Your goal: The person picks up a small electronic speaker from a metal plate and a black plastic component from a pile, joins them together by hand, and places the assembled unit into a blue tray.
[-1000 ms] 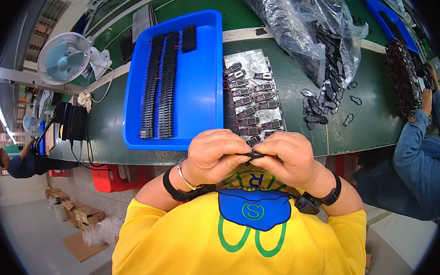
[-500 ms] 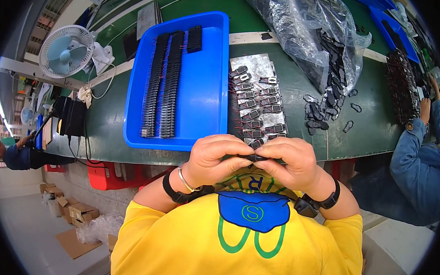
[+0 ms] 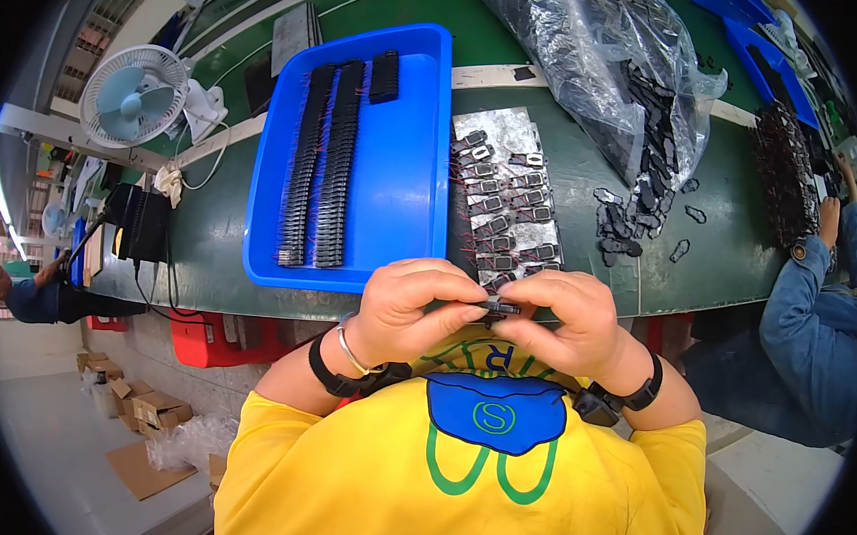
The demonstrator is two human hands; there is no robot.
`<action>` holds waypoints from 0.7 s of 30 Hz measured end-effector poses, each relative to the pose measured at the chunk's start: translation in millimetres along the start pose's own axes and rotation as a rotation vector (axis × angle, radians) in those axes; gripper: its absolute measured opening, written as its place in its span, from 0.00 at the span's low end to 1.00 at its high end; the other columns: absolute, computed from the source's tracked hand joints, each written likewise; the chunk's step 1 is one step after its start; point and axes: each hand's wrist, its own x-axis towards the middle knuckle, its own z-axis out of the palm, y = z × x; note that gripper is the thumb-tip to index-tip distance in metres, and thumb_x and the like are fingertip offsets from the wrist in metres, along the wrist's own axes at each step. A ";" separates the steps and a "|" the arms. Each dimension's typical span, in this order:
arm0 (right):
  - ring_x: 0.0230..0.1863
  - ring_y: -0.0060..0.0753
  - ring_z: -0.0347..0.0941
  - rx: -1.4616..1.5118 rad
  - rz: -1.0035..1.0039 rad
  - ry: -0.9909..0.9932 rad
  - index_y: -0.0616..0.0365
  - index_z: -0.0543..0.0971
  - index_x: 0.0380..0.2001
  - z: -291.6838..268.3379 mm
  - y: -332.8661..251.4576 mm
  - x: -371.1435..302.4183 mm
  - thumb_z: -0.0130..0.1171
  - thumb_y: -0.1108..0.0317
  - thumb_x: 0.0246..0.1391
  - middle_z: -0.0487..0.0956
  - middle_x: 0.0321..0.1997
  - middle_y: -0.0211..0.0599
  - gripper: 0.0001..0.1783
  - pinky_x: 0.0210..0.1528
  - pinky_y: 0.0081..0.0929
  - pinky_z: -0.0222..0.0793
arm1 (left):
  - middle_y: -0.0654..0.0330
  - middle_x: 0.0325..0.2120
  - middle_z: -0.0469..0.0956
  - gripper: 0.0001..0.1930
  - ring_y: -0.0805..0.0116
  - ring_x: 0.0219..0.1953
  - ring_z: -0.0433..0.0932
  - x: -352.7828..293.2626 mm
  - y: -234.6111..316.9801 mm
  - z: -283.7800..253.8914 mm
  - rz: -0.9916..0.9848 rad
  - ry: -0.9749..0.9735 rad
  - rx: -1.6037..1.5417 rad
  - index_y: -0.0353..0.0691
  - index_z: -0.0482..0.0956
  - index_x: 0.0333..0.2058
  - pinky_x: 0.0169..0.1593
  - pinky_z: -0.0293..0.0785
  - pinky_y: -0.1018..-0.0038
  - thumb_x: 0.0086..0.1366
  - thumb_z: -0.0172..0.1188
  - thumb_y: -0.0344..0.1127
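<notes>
My left hand (image 3: 415, 304) pinches a small black plastic part (image 3: 500, 309) between thumb and forefinger, just off the table's front edge. At the part's other end is my right hand (image 3: 573, 319), with the forefinger on top and the thumb below it. The fingers hide some of the part. Just beyond the hands lies a grey metal plate (image 3: 507, 126), bearing rows of small black framed components (image 3: 492, 225) with thin red wires. To the left, a blue tray (image 3: 392, 222) holds two long rows of black parts (image 3: 336, 166) and one short row (image 3: 384, 77).
A clear plastic bag (image 3: 593, 92) spills black flat pieces (image 3: 651, 173) onto the green table (image 3: 710, 253). A white fan (image 3: 133, 97) and a black box with cables (image 3: 144, 225) stand left. At right, a co-worker's sleeve (image 3: 810, 297) reaches beside a pile of wired parts (image 3: 780, 175).
The black part has tilted and shows more of its face between my fingers. My right thumb has lowered slightly away from it. The tray and the plate's contents are unchanged.
</notes>
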 end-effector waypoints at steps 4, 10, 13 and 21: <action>0.21 0.38 0.75 -0.107 -0.191 0.059 0.64 0.76 0.31 2.1 4.0 2.1 0.66 0.78 0.40 0.77 0.24 0.41 0.12 0.22 0.27 0.70 | 0.54 0.28 0.81 0.09 0.64 0.29 0.81 0.8 1.7 1.0 -0.049 -0.003 -0.030 0.34 0.80 0.32 0.33 0.75 0.74 0.51 0.68 0.23; 0.22 0.40 0.76 -0.134 -0.190 -0.005 0.63 0.77 0.31 0.2 1.7 0.9 0.66 0.79 0.38 0.79 0.24 0.41 0.13 0.23 0.28 0.70 | 0.57 0.27 0.81 0.10 0.62 0.27 0.81 11.1 14.6 -4.0 0.017 -0.101 0.174 0.37 0.80 0.33 0.31 0.75 0.74 0.50 0.68 0.24; 0.22 0.40 0.76 -0.127 -0.166 -0.019 0.63 0.76 0.30 0.4 -1.2 5.9 0.66 0.79 0.39 0.79 0.24 0.41 0.12 0.23 0.28 0.70 | 0.58 0.27 0.81 0.10 0.61 0.27 0.80 12.5 15.9 -10.1 0.053 -0.117 0.249 0.38 0.80 0.33 0.30 0.75 0.73 0.50 0.68 0.25; 0.25 0.38 0.77 -0.013 -0.124 0.011 0.63 0.76 0.33 3.9 2.2 8.5 0.66 0.78 0.42 0.78 0.26 0.41 0.12 0.24 0.26 0.71 | 0.58 0.26 0.81 0.10 0.60 0.27 0.81 15.9 24.5 -14.5 0.042 -0.116 0.241 0.38 0.79 0.32 0.30 0.75 0.72 0.49 0.68 0.25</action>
